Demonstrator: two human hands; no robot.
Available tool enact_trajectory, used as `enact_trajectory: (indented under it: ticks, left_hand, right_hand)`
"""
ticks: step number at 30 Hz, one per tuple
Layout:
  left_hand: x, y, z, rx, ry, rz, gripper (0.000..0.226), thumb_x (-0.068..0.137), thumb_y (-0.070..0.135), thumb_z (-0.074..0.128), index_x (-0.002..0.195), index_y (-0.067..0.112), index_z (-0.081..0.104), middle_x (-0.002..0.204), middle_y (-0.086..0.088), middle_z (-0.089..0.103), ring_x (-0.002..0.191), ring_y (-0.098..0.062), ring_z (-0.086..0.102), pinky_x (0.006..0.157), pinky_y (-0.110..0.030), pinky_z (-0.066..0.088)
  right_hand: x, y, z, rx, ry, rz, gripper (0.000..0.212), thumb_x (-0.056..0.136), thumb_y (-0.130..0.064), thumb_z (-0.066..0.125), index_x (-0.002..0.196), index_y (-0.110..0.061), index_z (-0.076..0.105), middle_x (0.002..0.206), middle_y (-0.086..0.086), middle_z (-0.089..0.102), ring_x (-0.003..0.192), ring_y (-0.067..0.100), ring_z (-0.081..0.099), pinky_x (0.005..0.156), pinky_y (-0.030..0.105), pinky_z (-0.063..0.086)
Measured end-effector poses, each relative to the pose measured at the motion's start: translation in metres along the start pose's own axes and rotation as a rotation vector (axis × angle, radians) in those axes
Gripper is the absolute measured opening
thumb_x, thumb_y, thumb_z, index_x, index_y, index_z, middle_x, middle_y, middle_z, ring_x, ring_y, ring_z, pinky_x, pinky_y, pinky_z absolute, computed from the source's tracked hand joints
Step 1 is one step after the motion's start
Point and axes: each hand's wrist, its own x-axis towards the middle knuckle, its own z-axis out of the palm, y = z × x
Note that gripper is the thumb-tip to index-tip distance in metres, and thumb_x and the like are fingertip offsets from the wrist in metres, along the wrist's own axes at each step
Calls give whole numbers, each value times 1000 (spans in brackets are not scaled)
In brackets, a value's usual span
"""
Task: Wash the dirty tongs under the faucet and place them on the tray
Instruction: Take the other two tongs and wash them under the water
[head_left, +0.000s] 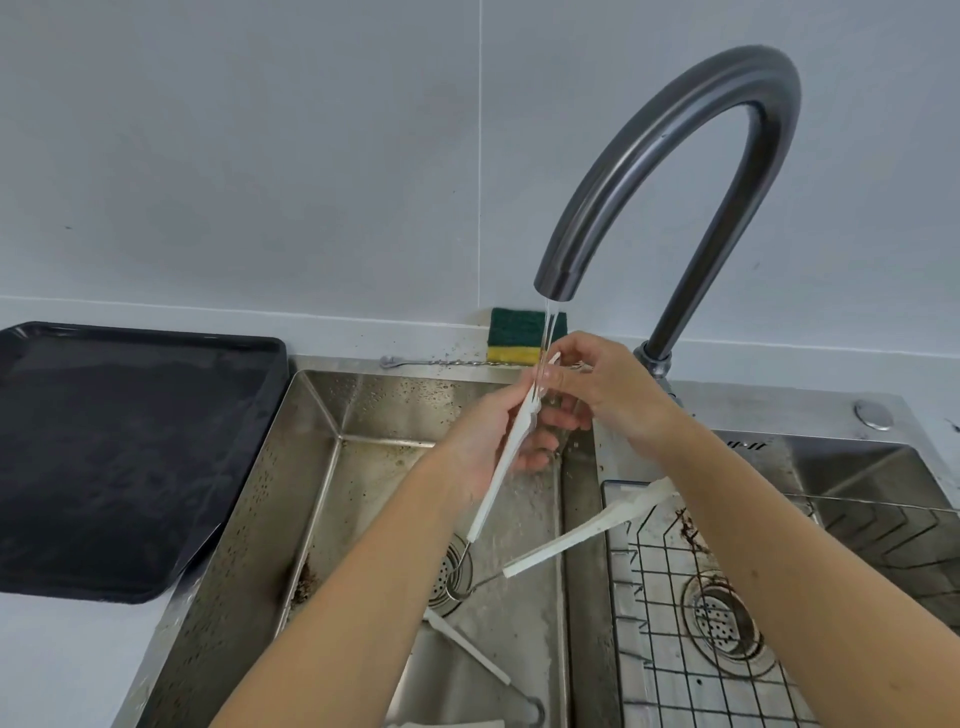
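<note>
Rinse: this is the step in hand, I judge. Water (549, 332) pours from the faucet (675, 156) straight onto the upper tip of the tongs (491, 496), held above the left sink basin (332, 493).
Left hand (483, 436): fingers wrapped round the middle of one white arm, holding it up into the stream.
Right hand (608, 389): fingertips pinch the tip right at the water; it looks like rubbing work.
Next move: the other arm wants its turn under the stream, I'd say, then the pair goes over to the black tray (130, 457), out at 9 o'clock from the basin. Wet plastic calls for a firm hold.
Long axis: the gripped arm runs from the wire hinge at 7 o'clock up to its tip at 1 o'clock.
Free arm: splays from the hinge toward 2 o'clock, across the divider, its end above the wire rack (701, 623).
Spare tongs (472, 649): a second pair lies on the basin floor at 6 o'clock.
</note>
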Motion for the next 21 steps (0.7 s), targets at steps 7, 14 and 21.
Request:
enact_trajectory:
  ticks: [7, 14, 21]
  left_hand:
    - [3, -2, 1, 68, -9, 82, 41, 95, 42, 47, 87, 9, 69, 77, -12, 67, 54, -16, 54, 51, -24, 47]
    - [-12, -16, -18, 113, -160, -66, 74, 84, 73, 29, 95, 12, 70, 71, -8, 63, 42, -12, 42, 41, -20, 33]
    - [-10, -33, -21, 285, -100, 38, 39, 87, 64, 36, 113, 47, 60, 123, 8, 60, 114, -16, 53, 97, -35, 43]
  right_hand:
    - [-2, -4, -2, -90, -25, -10, 18, 86, -26, 65, 93, -10, 59, 73, 0, 62, 57, 21, 55, 43, 19, 40]
    - [-4, 5, 6, -185, -160, 66, 31, 84, -35, 66, 87, -4, 59, 60, 2, 60, 47, 13, 51, 42, 22, 39]
    - [0, 11, 11, -290, -142, 90, 33, 86, -33, 65, 68, -8, 53, 54, 5, 51, 46, 20, 45, 43, 26, 34]
